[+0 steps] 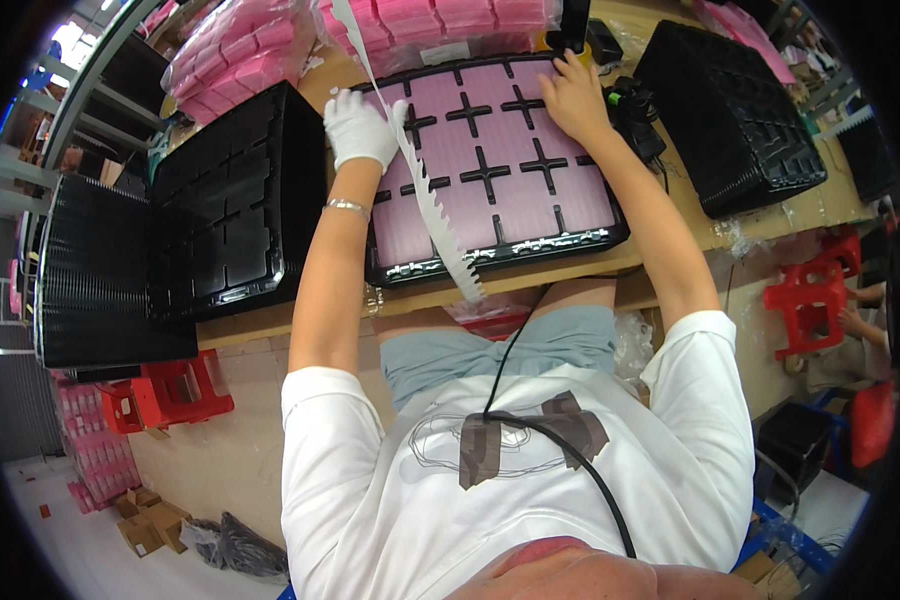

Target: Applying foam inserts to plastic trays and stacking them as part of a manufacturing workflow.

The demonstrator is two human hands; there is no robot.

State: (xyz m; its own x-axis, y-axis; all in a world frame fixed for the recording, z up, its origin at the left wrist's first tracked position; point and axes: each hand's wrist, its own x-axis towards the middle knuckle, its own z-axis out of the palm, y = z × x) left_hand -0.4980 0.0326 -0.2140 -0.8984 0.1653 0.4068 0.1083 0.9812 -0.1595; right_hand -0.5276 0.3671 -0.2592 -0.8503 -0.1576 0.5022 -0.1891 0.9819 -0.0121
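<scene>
A black plastic tray (410,275) with cross-shaped dividers lies on the table in front of me, its compartments filled with pink sheets (510,150). My left hand (362,130), in a white glove, rests at the tray's far left edge, fingers stretched and thumb apart. At the far right corner is my bare right hand (576,102), its fingers extended over the rim and pointing away from me; nothing shows in it. A white strip with a saw-toothed edge (432,215) crosses the view and covers part of the tray beside my left hand.
Stacked black trays stand to the left (220,220) and right (735,120) of the work. Plastic-wrapped pink packs (240,60) sit at the back. A black device with cables (635,115) lies by my right hand. Red stools (810,300) and a seated person are off to the right.
</scene>
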